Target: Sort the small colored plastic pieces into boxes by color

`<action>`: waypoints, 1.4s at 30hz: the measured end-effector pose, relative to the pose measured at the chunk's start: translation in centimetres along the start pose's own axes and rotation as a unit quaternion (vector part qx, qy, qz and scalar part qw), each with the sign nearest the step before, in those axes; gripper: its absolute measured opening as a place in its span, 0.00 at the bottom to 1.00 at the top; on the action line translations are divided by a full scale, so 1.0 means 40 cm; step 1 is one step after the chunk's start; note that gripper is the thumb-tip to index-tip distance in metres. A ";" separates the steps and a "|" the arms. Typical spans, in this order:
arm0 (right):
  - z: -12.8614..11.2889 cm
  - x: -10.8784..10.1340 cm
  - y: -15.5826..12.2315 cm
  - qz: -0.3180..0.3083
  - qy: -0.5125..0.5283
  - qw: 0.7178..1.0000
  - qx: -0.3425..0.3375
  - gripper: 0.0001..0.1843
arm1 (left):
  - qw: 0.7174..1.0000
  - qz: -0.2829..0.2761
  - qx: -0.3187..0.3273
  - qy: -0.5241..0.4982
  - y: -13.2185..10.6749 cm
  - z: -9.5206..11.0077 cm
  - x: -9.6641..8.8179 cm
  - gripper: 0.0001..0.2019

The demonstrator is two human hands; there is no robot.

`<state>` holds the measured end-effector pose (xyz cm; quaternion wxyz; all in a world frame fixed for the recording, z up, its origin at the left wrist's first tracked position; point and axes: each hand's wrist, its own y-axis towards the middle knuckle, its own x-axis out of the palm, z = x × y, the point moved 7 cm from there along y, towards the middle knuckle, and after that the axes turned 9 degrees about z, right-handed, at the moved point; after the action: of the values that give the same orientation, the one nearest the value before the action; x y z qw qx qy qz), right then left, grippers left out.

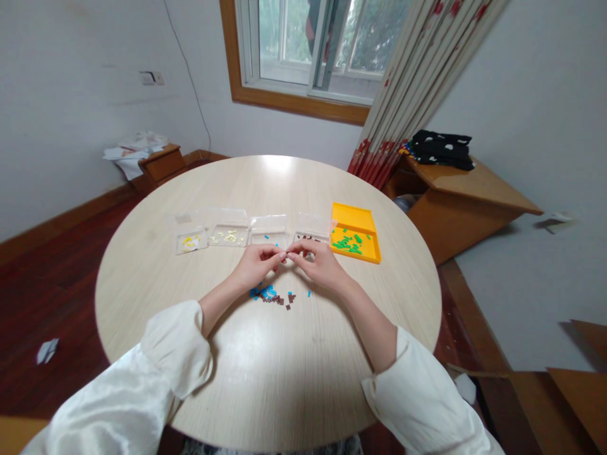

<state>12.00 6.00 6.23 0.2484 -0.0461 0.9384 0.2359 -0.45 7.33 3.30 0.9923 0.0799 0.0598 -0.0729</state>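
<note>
My left hand (258, 264) and my right hand (317, 260) meet over the middle of the table, fingertips pinched together. Something tiny and dark seems to sit between them, too small to name. Just below lies a pile of small blue pieces (266, 292) and brown pieces (275, 300), with a lone blue piece (309, 294) to the right. Behind my right hand, a clear box (313, 222) holds brown pieces. Behind my left hand, another clear box (268, 222) holds a few blue ones.
An open yellow box (353, 216) with green pieces stands at the right of the row. At the left are clear boxes with pale pieces (231, 236) and yellow pieces (190, 241). All rest on a round wooden table (265, 373). A curtain (398, 82) hangs beyond it.
</note>
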 end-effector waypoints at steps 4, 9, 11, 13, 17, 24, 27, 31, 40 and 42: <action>0.003 -0.003 0.001 0.005 -0.001 1.000 0.002 0.07 | 1.000 -0.007 -0.009 0.005 -0.004 -0.001 0.006 0.14; 0.022 -0.037 0.012 0.067 -0.006 0.998 0.004 0.07 | 0.997 -0.056 0.024 0.056 -0.013 0.001 0.028 0.10; 0.036 -0.055 0.016 0.097 -0.007 0.995 0.011 0.07 | 0.989 -0.089 0.070 0.093 -0.022 0.012 0.040 0.08; 0.051 -0.070 0.019 0.122 -0.012 0.992 0.024 0.07 | 0.978 -0.134 0.110 0.115 -0.036 0.022 0.053 0.07; 0.070 -0.085 0.021 0.151 -0.037 0.987 0.044 0.06 | 0.960 -0.216 0.132 0.123 -0.064 0.024 0.072 0.12; 0.086 -0.098 0.025 0.162 -0.095 0.982 0.035 0.05 | 0.925 -0.290 0.168 0.181 -0.085 0.020 0.089 0.17; 0.095 -0.103 0.027 0.165 -0.108 0.980 0.036 0.04 | 0.918 -0.298 0.169 0.200 -0.087 0.016 0.092 0.16; 0.101 -0.102 0.027 0.163 -0.125 0.978 0.040 0.03 | 0.914 -0.298 0.164 0.222 -0.088 0.014 0.093 0.13; 0.109 -0.099 0.025 0.161 -0.145 0.976 0.034 0.06 | 0.910 -0.303 0.149 0.242 -0.085 0.017 0.097 0.09; 0.108 -0.102 0.025 0.165 -0.149 0.975 0.026 0.06 | 0.910 -0.302 0.152 0.241 -0.084 0.016 0.097 0.09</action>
<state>17.27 8.77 5.32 0.3444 0.1510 0.8913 0.2534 2.91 3.43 2.91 0.8543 0.2232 0.3065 -0.3555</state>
